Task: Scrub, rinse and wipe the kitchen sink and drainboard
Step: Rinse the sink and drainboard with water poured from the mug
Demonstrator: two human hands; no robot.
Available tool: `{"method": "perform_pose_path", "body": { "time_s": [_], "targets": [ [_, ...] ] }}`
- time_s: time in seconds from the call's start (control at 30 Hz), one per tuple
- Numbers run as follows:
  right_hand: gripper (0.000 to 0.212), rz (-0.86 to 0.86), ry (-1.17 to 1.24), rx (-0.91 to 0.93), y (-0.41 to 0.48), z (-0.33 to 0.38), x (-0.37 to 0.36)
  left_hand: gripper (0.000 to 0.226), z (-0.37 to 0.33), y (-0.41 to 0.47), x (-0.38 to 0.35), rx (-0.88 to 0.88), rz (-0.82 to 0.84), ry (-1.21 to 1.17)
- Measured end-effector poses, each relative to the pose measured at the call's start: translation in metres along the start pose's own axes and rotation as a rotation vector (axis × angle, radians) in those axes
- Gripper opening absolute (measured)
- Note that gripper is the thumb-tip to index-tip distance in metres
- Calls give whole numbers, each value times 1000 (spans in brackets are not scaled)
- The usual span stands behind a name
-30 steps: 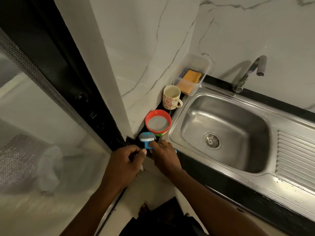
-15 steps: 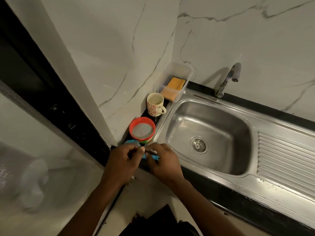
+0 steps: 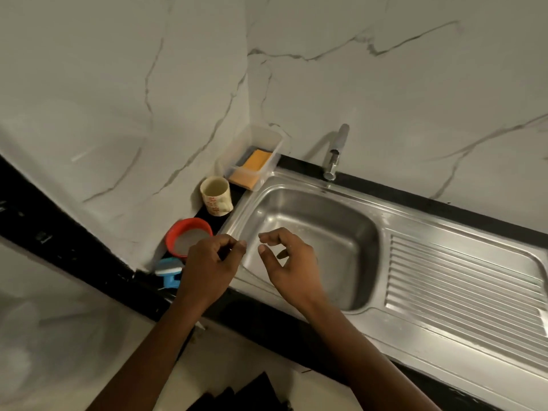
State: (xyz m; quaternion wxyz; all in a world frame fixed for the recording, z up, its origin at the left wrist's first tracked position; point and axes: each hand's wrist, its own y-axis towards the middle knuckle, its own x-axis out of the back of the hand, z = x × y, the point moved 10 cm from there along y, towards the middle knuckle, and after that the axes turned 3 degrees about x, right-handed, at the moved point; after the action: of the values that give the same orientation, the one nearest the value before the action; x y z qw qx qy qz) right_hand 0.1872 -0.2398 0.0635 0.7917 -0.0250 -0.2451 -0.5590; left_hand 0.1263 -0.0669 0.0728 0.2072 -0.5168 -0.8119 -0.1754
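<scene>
Head view: the stainless steel sink (image 3: 314, 223) sits in a black counter (image 3: 267, 320) under a veined marble wall (image 3: 385, 93), and its ribbed drainboard (image 3: 462, 295) runs off to the right. Both hands hover over the basin's front left corner. The left hand (image 3: 209, 269) is above the sink's left rim, its fingers curled in toward the palm and the thumb lying along the forefinger, with nothing visible in its hold. The right hand (image 3: 293, 266) is just beside it over the basin, apart from it, fingers loosely bent with a gap between thumb and forefinger, holding nothing. A chrome tap (image 3: 336, 155) stands behind the basin. Along the counter strip left of the sink, from back to front, are a clear plastic tub (image 3: 267, 136) holding an orange sponge (image 3: 256, 161), a patterned mug (image 3: 216, 198), a red bowl (image 3: 185, 226) with pale grey contents, and a blue-handled scrubber (image 3: 169, 272), partly hidden by the left wrist.
</scene>
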Motion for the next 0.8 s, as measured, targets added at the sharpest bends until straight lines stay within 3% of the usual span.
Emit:
{"method": "perform_pose_path", "body": {
  "time_s": [0.4, 0.8],
  "targets": [
    [8, -63, 70, -175, 19, -43, 29, 17, -15, 17, -62, 8, 120, 28],
    [19, -40, 8, -255, 90, -66, -33, 8, 31, 92, -37, 76, 100, -31]
  ]
}}
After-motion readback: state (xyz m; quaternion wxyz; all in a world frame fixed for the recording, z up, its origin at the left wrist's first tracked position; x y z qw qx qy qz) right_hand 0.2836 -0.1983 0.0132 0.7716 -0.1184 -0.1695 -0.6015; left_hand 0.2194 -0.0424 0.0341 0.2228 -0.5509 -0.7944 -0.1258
